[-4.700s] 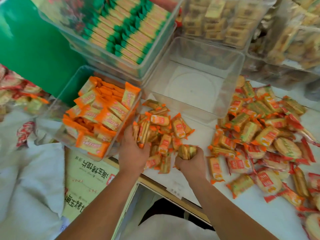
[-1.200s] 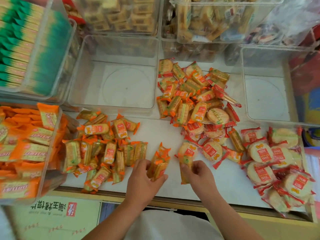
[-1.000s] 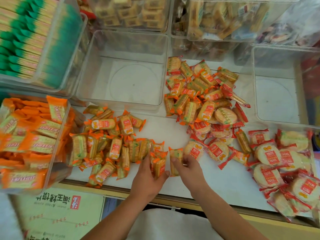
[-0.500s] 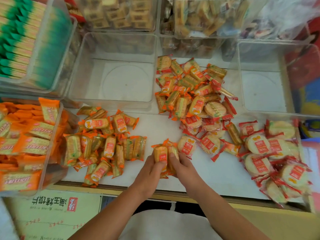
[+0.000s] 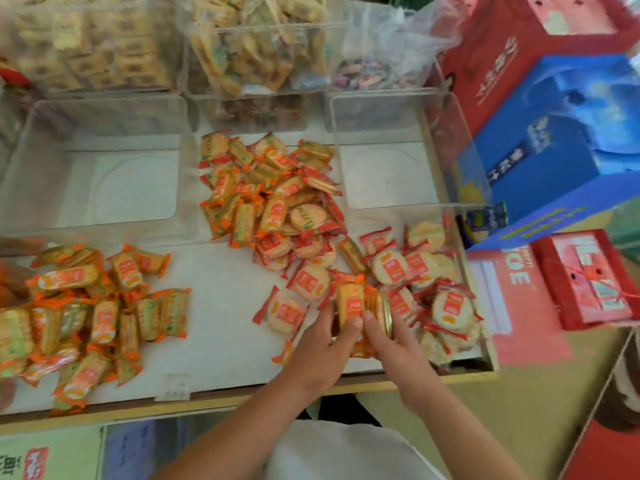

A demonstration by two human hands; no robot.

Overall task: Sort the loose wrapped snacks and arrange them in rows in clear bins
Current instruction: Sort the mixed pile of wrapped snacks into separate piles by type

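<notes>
Orange film wraps the small stack of oblong biscuits that both hands pinch between them: the left hand curls its fingers and thumb round the near side, and the right hand closes on the far side, thumb against the wrappers. The stack is held upright just above the white countertop, near its front edge, at the fringe of a spread of red-wrapped round crackers. Further left lies a loose pile of orange-wrapped biscuits, which looks already grouped by kind. A mixed heap of orange and red packets sits between two clear plastic bins, the left empty bin and the right empty bin, and it seems unsorted. Behind them, filled clear bins hold other snacks. By my reading the sorting is about halfway. The rows in the two nearest bins are not yet begun, so most of the arranging is left.
</notes>
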